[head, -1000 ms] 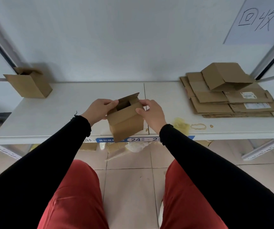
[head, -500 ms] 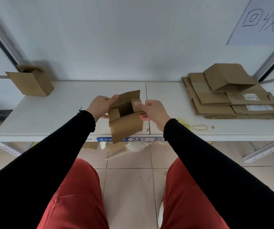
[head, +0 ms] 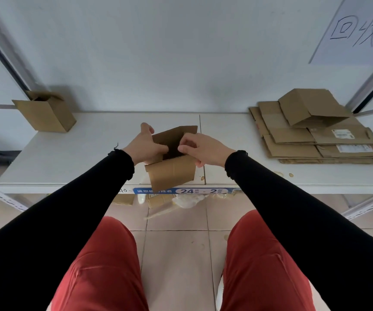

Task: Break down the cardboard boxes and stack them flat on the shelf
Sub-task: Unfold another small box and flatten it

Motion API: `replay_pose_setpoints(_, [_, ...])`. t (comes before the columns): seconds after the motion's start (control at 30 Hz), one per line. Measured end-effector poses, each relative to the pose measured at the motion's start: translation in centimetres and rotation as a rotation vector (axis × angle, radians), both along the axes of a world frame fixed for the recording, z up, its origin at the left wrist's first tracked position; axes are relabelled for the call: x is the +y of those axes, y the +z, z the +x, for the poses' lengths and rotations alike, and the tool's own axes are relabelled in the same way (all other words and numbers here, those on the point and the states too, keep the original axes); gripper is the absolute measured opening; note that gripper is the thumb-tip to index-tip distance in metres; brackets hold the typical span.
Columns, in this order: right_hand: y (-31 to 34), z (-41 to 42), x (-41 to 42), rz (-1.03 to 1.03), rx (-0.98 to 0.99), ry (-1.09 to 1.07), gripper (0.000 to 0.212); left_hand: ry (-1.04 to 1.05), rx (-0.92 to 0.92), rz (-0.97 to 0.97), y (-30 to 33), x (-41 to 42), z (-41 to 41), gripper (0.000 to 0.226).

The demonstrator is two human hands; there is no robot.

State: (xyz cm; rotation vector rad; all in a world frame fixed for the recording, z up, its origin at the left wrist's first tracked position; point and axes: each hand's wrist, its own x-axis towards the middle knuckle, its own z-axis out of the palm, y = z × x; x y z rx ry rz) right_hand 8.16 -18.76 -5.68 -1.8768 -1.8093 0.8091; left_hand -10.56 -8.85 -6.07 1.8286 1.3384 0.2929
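A small brown cardboard box (head: pixel 171 173) is held over the front edge of the white shelf (head: pixel 73 158), its top open with one flap standing up at the back. My left hand (head: pixel 146 145) grips its left side, fingers reaching into the opening. My right hand (head: pixel 203 149) grips the right side, fingertips curled over the rim. A stack of flattened boxes (head: pixel 315 140) lies at the shelf's right end. Another upright open box (head: pixel 46 114) stands at the far left against the wall.
A blue label strip (head: pixel 185 191) runs along the shelf's front edge. Cardboard scraps and a plastic bag (head: pixel 185 202) lie on the tiled floor under the shelf. Grey uprights frame both sides. A paper sign (head: pixel 360 30) hangs on the wall at the upper right.
The top flaps have been pulled open and the box has come upright. Both hands shifted from the flaps to the box's rim, fingers going into the opening.
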Motion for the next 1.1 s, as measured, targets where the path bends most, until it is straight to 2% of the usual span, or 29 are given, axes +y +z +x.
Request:
replay_pose_setpoints(0.1, [-0.5, 0.8, -0.9, 0.086, 0.106, -0.136, 0.025, -0.018, -0.13, -0.109, 1.0, 0.3, -0.6, 0.029])
replay_pose_setpoints(0.13, [-0.8, 1.2, -1.2, 0.108, 0.186, -0.206, 0.027, -0.058, -0.161, -0.126, 1.2, 0.4, -0.9, 0.023])
replay_pose_setpoints(0.23, [-2.0, 1.5, -1.9, 0.163, 0.401, -0.375, 0.032, -0.206, -0.123, -0.089, 1.3, 0.0, -1.4, 0.033])
replay_pose_setpoints(0.33, [-3.1, 0.6, -2.0, 0.276, 0.428, -0.423, 0.034, -0.383, -0.005, 0.089, 0.9, -0.8, -0.6, 0.049])
replay_pose_setpoints(0.43, [-3.4, 0.2, -1.7, 0.373, 0.475, -0.488, 0.029, -0.352, -0.009, 0.29, 1.4, -0.7, 0.1, 0.057])
replay_pose_setpoints(0.5, [-3.6, 0.4, -1.4, 0.319, 0.608, -0.57, 0.029, -0.365, 0.042, 0.405, 1.6, -0.5, 0.0, 0.056])
replay_pose_setpoints(0.57, [-4.1, 0.6, -1.1, 0.196, 0.819, -0.677, 0.041, -0.45, 0.126, 0.468, 0.8, -0.2, -0.3, 0.055])
replay_pose_setpoints(0.63, [-5.1, 0.9, -0.9, 0.095, 0.955, -0.798, 0.042, -0.533, 0.199, 0.438, -0.7, -0.1, -0.4, 0.053])
replay_pose_setpoints(0.73, [-7.4, 1.6, -0.8, 0.017, 1.039, -0.928, 0.034, -0.56, 0.149, 0.187, -3.7, -0.3, -0.4, 0.044])
replay_pose_setpoints(0.83, [-9.2, 2.0, -0.6, -0.023, 1.076, -0.961, 0.042, -0.578, 0.161, 0.054, -6.6, -0.5, -0.6, 0.054])
replay_pose_setpoints(0.9, [-10.2, 2.4, -0.2, -0.051, 0.955, -0.909, 0.046, -0.572, 0.211, 0.006, -8.2, -0.5, -0.8, 0.063])
replay_pose_setpoints(0.97, [-10.9, 2.5, -0.2, -0.085, 0.67, -0.799, 0.042, -0.571, 0.293, 0.017, -9.7, -0.4, -0.8, 0.068])
replay_pose_setpoints(1.03, [-11.4, 2.6, -0.3, -0.085, 0.216, -0.623, 0.035, -0.546, 0.364, 0.101, -11.3, -0.4, -0.4, 0.065])
replay_pose_setpoints(1.1, [-12.0, 2.5, -0.2, -0.03, -0.24, -0.438, 0.039, -0.523, 0.429, 0.159, -12.6, -0.6, 0.2, 0.066])
